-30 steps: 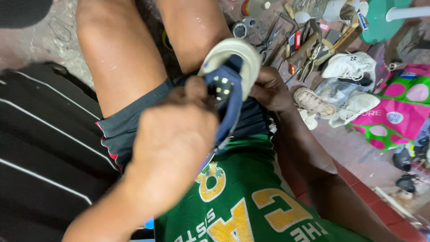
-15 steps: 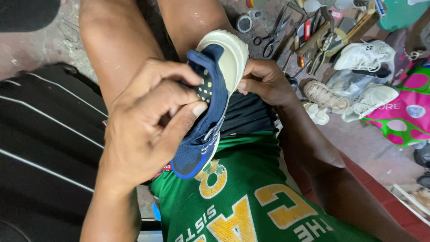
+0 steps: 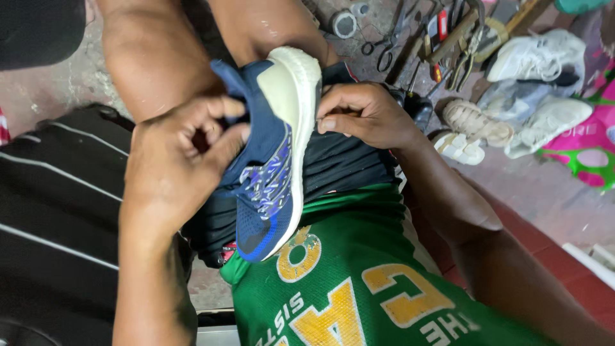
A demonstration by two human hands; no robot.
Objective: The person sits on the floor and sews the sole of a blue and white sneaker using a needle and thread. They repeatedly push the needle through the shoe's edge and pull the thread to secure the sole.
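A navy blue running shoe [image 3: 272, 173] with a pale thick sole and blue-white laces lies across my lap, toe toward my chest. My left hand [image 3: 176, 160] grips the heel collar, fingers curled into the opening. My right hand [image 3: 365, 112] presses its fingers against the sole's edge near the heel. I sit in dark shorts and a green jersey with yellow lettering.
On the concrete floor to the right lie white sneakers [image 3: 535, 54], beige sandals [image 3: 477, 125], and a pink and green bag [image 3: 586, 147]. Scissors [image 3: 384, 48], pliers and other tools [image 3: 458, 41] are scattered above. A black striped bag [image 3: 57, 218] sits at left.
The shoe has turned so its side and laces face up and the sole faces right. My left hand slid off the upper to the heel collar.
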